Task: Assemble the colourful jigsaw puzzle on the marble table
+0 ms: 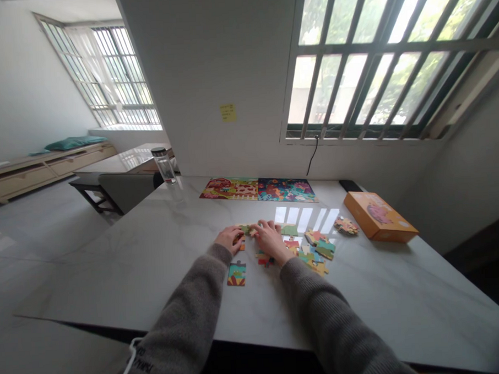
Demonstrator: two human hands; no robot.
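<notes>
Left hand (230,238) and right hand (270,239) meet fingertips-down on a small joined puzzle section (245,229) between them; whether each grip pinches or just presses, I cannot tell. Loose pieces (317,251) lie on the worktop (153,252), just right of the right hand.

We list two arms, both clothed to the wrist.

1. Left sleeve (189,316): grey-brown knit, soft and slightly fuzzy, loose on the arm. It narrows to a ribbed cuff (220,254).
2. Right sleeve (325,316): same knit and colour. We see fine ribs most clearly on its wider part near the lower edge. Its cuff (289,267) is like the other.
3. Lettering (140,367): a short line of dark print low on the left sleeve, too small for us to read.
4. Cord (128,362): thin and white, looping beside that print.
5. Left hand (230,238) and right hand (270,238): bare beyond the cuffs.
</notes>
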